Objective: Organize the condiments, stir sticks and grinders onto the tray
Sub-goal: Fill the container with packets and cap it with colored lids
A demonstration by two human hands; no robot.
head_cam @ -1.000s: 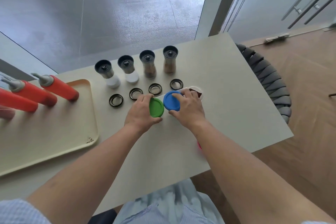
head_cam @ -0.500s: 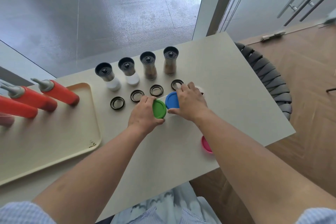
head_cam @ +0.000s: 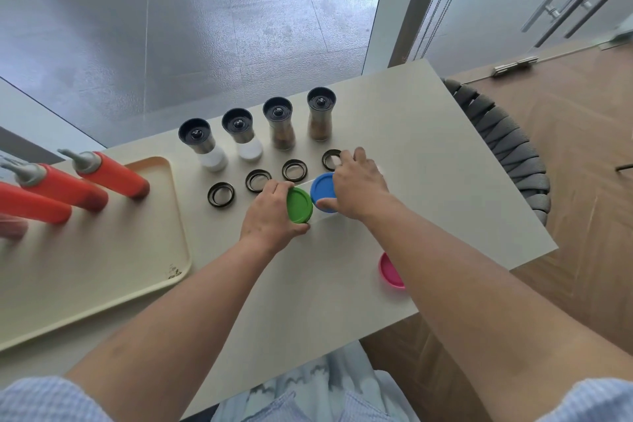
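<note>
My left hand [head_cam: 270, 216] grips the side of a clear container with a green lid [head_cam: 299, 205]. My right hand [head_cam: 359, 188] wraps around the container beside it, the one with a blue lid [head_cam: 322, 190], and hides what lies to its right. The two lids touch. A pink lid [head_cam: 388, 272] lies loose on the table under my right forearm. Several grinders [head_cam: 277, 123] stand in a row behind, each with a black ring [head_cam: 221, 195] in front of it. The beige tray [head_cam: 102, 271] at the left holds red squeeze bottles [head_cam: 113, 175].
The table [head_cam: 438, 188] ends close to the right of my hands, with a grey woven chair [head_cam: 513, 154] beyond that edge. A glass wall stands behind the grinders. The tray's near half is bare.
My right hand has slid forward and now covers the open brown-filled compartment seen a second ago. The pink lid has come into view by my right forearm. My left hand has stayed on the green-lidded container.
</note>
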